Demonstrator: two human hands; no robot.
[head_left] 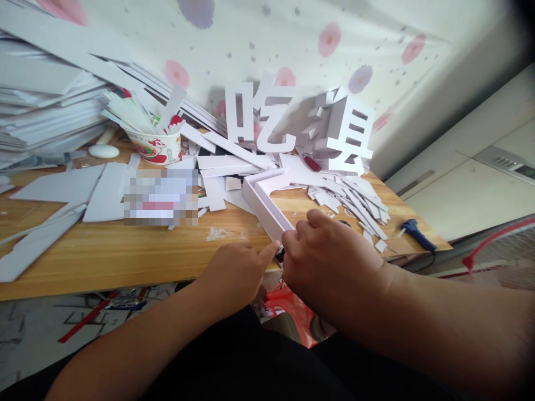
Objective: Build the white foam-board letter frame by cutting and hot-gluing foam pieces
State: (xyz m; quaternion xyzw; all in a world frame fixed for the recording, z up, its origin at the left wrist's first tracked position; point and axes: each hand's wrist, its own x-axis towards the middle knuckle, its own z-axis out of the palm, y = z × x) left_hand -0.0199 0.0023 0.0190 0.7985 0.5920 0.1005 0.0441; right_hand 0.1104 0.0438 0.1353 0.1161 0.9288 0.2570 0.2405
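A white foam-board piece [267, 211] with raised side walls, bent like an L, lies on the table and points toward me. At its near end, my left hand [238, 273] is closed, its fingers curled under and a fingertip against the end of the wall. My right hand [330, 256] is closed over the same end from the right, its knuckles up and its fingertips hidden. Between the hands shows a small dark thing, too covered to name.
Two white foam-board characters [278, 131] [351, 133] stand at the back. Offcut strips [359, 200] lie to the right, near a blue glue gun [418, 235] at the table edge. A paper tub [156, 146] of tools stands left, before stacked white boards [45, 100].
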